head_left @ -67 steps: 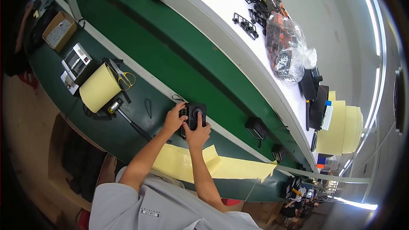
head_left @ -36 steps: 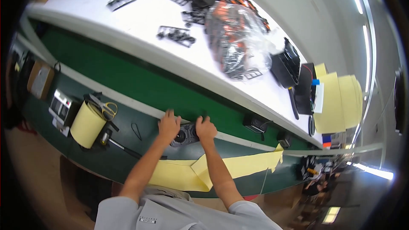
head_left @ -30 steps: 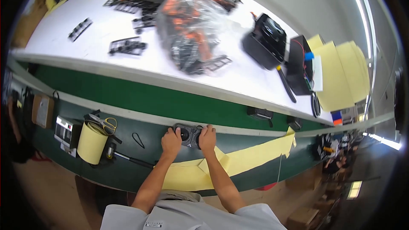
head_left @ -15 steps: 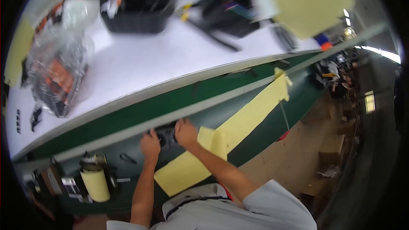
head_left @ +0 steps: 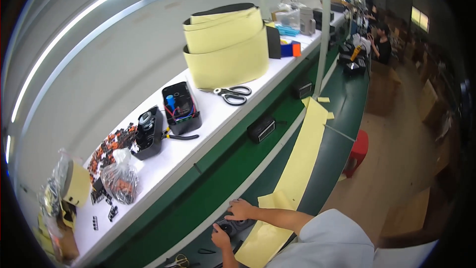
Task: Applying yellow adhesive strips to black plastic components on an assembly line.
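On the dark green bench my left hand (head_left: 221,237) grips the near-left end of a black speaker housing (head_left: 232,226), its fingers curled at the edge. My right hand (head_left: 241,209) is closed on the far end of the same housing. Dark round parts show on the housing's face between my hands; its underside is hidden. A long yellow paper-like strip (head_left: 300,161) runs along the bench beside it, under my right forearm. Gold-handled scissors (head_left: 181,261) and a small black loop (head_left: 206,251) lie nearer to me on the left.
A white shelf (head_left: 148,178) carries a large yellow roll (head_left: 225,52), black-and-white scissors (head_left: 233,94), open black housings (head_left: 181,106), pliers (head_left: 181,137) and a bag of orange-black parts (head_left: 120,182). A black unit (head_left: 261,129) sits on the green ledge. A red stool (head_left: 358,151) stands right; people work far off.
My view has swung up and away, so the shelf and distant line now show. My hands appear lower in the picture, still on the black housing.
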Tool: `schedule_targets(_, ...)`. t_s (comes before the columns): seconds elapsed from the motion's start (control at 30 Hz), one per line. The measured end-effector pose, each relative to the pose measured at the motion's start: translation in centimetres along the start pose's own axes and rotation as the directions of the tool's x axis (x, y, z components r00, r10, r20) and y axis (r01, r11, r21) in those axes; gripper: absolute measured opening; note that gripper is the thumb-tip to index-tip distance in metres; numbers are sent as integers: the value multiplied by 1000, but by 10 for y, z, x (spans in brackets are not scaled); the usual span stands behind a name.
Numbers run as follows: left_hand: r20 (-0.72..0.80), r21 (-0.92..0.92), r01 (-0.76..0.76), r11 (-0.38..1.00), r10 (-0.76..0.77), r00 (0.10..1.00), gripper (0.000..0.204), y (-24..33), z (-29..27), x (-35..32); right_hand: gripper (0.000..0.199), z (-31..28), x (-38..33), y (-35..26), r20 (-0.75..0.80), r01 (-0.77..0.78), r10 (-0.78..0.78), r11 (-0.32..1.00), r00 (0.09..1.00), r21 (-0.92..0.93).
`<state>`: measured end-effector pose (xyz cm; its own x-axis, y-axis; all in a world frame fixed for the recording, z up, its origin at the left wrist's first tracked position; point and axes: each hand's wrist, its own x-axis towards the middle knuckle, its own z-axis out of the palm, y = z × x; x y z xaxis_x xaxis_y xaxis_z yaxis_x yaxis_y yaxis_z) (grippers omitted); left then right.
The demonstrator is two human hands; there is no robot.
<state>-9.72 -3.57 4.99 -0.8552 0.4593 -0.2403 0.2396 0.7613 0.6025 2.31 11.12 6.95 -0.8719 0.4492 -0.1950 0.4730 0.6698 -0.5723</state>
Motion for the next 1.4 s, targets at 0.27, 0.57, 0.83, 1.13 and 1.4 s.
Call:
schedule_targets(0.27,224,224,-92,970,40,974,68,6,11,52,39,36,-19,-17,-569,-100,-43,971,821,-218)
schedule_targets(0.57,-98,325,-37,945,73,992,57,41,22,63,35,32,2,-31,-506,-326,238,941,829,-92)
schedule_targets(0.83,70,403,-262,877,256,964,47,35,0,27,81,19,11,-6,75,-329,321,905,944,269)
schedule_targets(1.13,-88,376,-94,922,136,987,40,28,-15,-22,77,39,70,58,510,-239,-142,757,848,609)
schedule_targets(1.4,-57,-330,127,936,-154,986,49,-67,-7,3,55,70,37,27,640,-571,-202,310,741,760)
